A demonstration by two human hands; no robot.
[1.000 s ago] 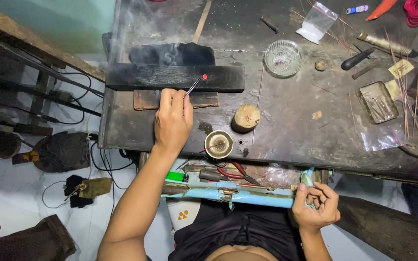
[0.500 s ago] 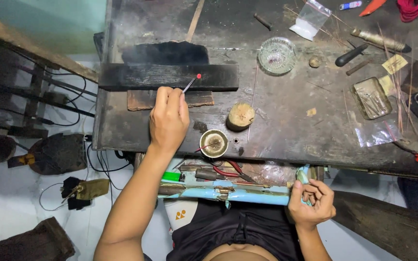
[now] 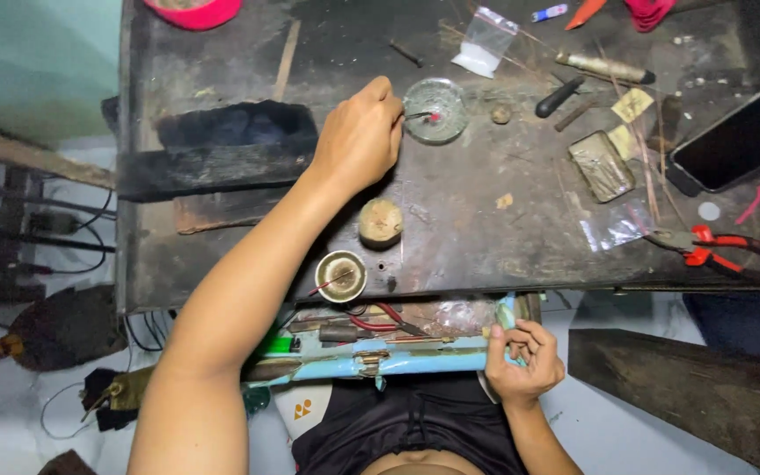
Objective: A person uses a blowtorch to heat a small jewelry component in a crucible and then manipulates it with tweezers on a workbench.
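My left hand (image 3: 358, 136) reaches across the dark workbench (image 3: 485, 220) and pinches a thin tool with a red tip (image 3: 424, 115), whose tip sits inside a small clear glass dish (image 3: 435, 111). My right hand (image 3: 521, 356) is low at the bench's near edge, next to an open light-blue drawer (image 3: 380, 361), fingers curled on something small that I cannot make out. A charred black block (image 3: 222, 149) lies left of my left hand. A round wooden stump (image 3: 381, 222) and a small metal cup (image 3: 340, 276) sit near my forearm.
Red-handled pliers (image 3: 705, 246), a dark phone (image 3: 741, 132), small plastic bags (image 3: 483, 40), a flat metal tin (image 3: 602, 165), thin sticks and a black-handled tool (image 3: 559, 95) lie on the right. A pink bowl (image 3: 193, 10) is at the far edge. Cables and gear lie on the floor at left.
My left hand has moved right from the charred block to the glass dish, carrying the red-tipped tool. The camera view has come closer. My right hand stays by the drawer.
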